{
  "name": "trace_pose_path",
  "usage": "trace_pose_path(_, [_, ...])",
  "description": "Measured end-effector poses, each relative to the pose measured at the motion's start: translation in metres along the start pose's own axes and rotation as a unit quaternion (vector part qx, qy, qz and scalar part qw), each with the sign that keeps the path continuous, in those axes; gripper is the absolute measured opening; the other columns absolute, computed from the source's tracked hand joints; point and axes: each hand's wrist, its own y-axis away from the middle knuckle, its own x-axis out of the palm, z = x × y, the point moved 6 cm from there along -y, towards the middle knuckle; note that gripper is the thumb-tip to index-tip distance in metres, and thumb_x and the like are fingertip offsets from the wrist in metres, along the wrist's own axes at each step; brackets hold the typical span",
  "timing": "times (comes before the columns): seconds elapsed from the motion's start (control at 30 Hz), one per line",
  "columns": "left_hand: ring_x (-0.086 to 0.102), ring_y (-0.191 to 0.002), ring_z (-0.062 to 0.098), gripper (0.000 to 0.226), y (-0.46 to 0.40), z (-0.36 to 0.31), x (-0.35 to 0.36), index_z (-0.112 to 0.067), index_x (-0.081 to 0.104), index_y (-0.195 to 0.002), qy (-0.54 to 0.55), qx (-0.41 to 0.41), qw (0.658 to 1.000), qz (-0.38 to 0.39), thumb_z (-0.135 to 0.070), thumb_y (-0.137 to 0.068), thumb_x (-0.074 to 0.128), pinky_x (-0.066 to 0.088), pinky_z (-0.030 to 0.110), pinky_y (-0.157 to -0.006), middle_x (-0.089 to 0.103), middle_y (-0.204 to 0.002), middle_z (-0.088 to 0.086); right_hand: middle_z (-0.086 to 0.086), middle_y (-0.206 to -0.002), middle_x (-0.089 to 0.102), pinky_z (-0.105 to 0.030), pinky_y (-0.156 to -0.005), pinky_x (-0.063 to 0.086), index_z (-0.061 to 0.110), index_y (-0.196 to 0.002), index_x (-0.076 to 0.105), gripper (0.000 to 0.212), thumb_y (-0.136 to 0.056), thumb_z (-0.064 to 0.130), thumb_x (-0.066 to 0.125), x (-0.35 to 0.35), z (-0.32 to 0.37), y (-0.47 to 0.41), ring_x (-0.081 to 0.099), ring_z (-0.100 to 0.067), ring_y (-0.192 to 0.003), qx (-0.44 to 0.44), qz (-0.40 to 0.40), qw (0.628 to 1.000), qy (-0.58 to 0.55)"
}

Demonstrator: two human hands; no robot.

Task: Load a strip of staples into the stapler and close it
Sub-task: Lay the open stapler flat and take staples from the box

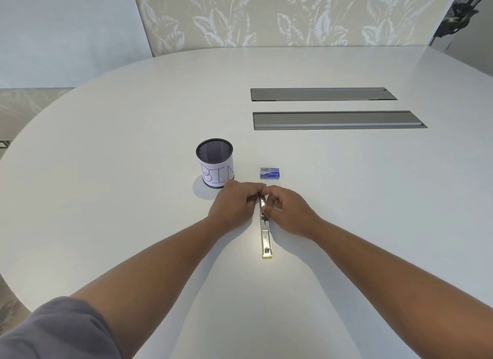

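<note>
White round table (112, 145) under leaf-patterned wallpaper, both of my hands meeting on the opened stapler (265, 229).

From my remote seat I see the stapler lying flat and unfolded, running from the fingers toward me, its pale yellowish end nearest the camera. My left hand (232, 204) curls over its far end, fingers pressed together on the metal; my right hand (286, 210) pinches the same far part from the other side, though I cannot tell whether a staple strip sits between the fingertips. Just beyond the hands lies a small blue staple box (270, 173), and left of it stands a black mesh cup (215, 163) labelled "BIN". Two grey recessed panels (336, 120) lie farther back.
</note>
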Motion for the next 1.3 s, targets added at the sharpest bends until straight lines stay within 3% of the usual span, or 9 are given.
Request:
trace_pose_path(0.1, [0.052, -0.101, 0.023, 0.04, 0.001, 0.001, -0.001, -0.042, 0.063, -0.118, -0.001, -0.006, 1.0, -0.008, -0.019, -0.096, 0.039, 0.043, 0.036, -0.097, 0.07, -0.115, -0.027, 0.011, -0.087, 0.062, -0.036, -0.082, 0.048, 0.016, -0.113, 0.066, 0.022, -0.091, 0.014, 0.068, 0.0, 0.002, 0.001, 0.05, -0.006, -0.073, -0.001, -0.002, 1.0, -0.007])
trace_pose_path(0.23, [0.051, -0.102, 0.023, 0.04, 0.003, 0.0, -0.001, -0.043, 0.063, -0.118, -0.002, -0.004, 1.0, -0.015, -0.021, -0.097, 0.038, 0.045, 0.037, -0.095, 0.07, -0.116, -0.028, 0.001, -0.106, 0.06, -0.034, -0.084, 0.047, 0.019, -0.107, 0.062, 0.021, -0.089, 0.011, 0.068, 0.0, 0.002, 0.006, 0.052, -0.013, -0.083, -0.012, -0.02, 1.0, -0.018])
trace_pose_path(0.47, [0.056, -0.109, 0.027, 0.038, 0.003, -0.002, -0.003, -0.039, 0.068, -0.127, 0.018, -0.007, 0.999, -0.038, -0.02, -0.1, 0.049, 0.046, 0.039, -0.097, 0.069, -0.127, -0.022, 0.008, -0.105, 0.065, -0.036, -0.091, 0.045, 0.015, -0.106, 0.063, 0.02, -0.089, 0.007, 0.068, 0.003, 0.003, 0.014, 0.055, -0.018, -0.097, -0.06, -0.071, 0.996, -0.005])
trace_pose_path(0.6, [0.054, -0.109, 0.025, 0.042, 0.002, -0.002, -0.001, -0.039, 0.065, -0.133, -0.001, -0.01, 1.0, -0.028, -0.019, -0.101, 0.046, 0.043, 0.036, -0.1, 0.066, -0.132, -0.022, 0.022, -0.097, 0.061, -0.033, -0.085, 0.047, 0.023, -0.103, 0.06, 0.021, -0.088, 0.01, 0.067, 0.003, 0.001, 0.015, 0.058, -0.015, -0.091, -0.04, -0.063, 0.997, -0.031])
trace_pose_path(0.7, [0.054, -0.103, 0.023, 0.045, 0.002, -0.003, -0.001, -0.043, 0.063, -0.131, -0.022, -0.001, 1.0, -0.014, -0.019, -0.1, 0.042, 0.042, 0.036, -0.098, 0.065, -0.131, -0.027, 0.016, -0.092, 0.064, -0.032, -0.081, 0.052, 0.026, -0.105, 0.062, 0.025, -0.089, 0.007, 0.067, 0.001, -0.002, 0.01, 0.061, -0.015, -0.079, 0.005, -0.051, 0.992, -0.114])
trace_pose_path(0.87, [0.057, -0.111, 0.021, 0.048, 0.001, -0.003, 0.001, -0.045, 0.064, -0.13, -0.02, 0.01, 1.0, -0.014, -0.016, -0.096, 0.045, 0.042, 0.035, -0.098, 0.06, -0.137, -0.029, -0.005, -0.089, 0.072, -0.039, -0.085, 0.057, 0.014, -0.098, 0.07, 0.02, -0.089, -0.004, 0.067, -0.001, -0.004, -0.002, 0.068, -0.019, -0.081, 0.047, -0.046, 0.982, -0.179])
trace_pose_path(1.03, [0.049, -0.098, 0.024, 0.044, 0.002, -0.003, 0.001, -0.044, 0.066, -0.126, -0.05, 0.012, 0.998, -0.036, -0.019, -0.095, 0.047, 0.043, 0.032, -0.093, 0.061, -0.139, -0.023, 0.0, -0.082, 0.072, -0.031, -0.08, 0.055, 0.012, -0.092, 0.071, 0.019, -0.088, -0.006, 0.067, 0.0, -0.002, -0.006, 0.066, -0.011, -0.076, 0.053, -0.046, 0.98, -0.184])
trace_pose_path(1.13, [0.046, -0.087, 0.021, 0.041, 0.004, -0.006, -0.001, -0.04, 0.069, -0.121, -0.065, 0.023, 0.996, -0.053, -0.019, -0.093, 0.048, 0.041, 0.03, -0.084, 0.063, -0.138, -0.02, -0.006, -0.086, 0.073, -0.038, -0.084, 0.056, 0.008, -0.094, 0.072, 0.015, -0.088, -0.006, 0.067, 0.0, -0.002, -0.005, 0.066, -0.017, -0.079, 0.051, -0.055, 0.979, -0.191])
trace_pose_path(1.3, [0.05, -0.083, 0.021, 0.04, 0.004, -0.009, -0.003, -0.039, 0.068, -0.123, -0.084, 0.028, 0.995, -0.054, -0.022, -0.092, 0.048, 0.039, 0.029, -0.08, 0.063, -0.138, -0.018, 0.0, -0.085, 0.072, -0.031, -0.081, 0.055, 0.015, -0.094, 0.072, 0.022, -0.087, -0.006, 0.068, 0.0, 0.002, 0.003, 0.064, -0.012, -0.079, 0.008, -0.072, 0.981, -0.181])
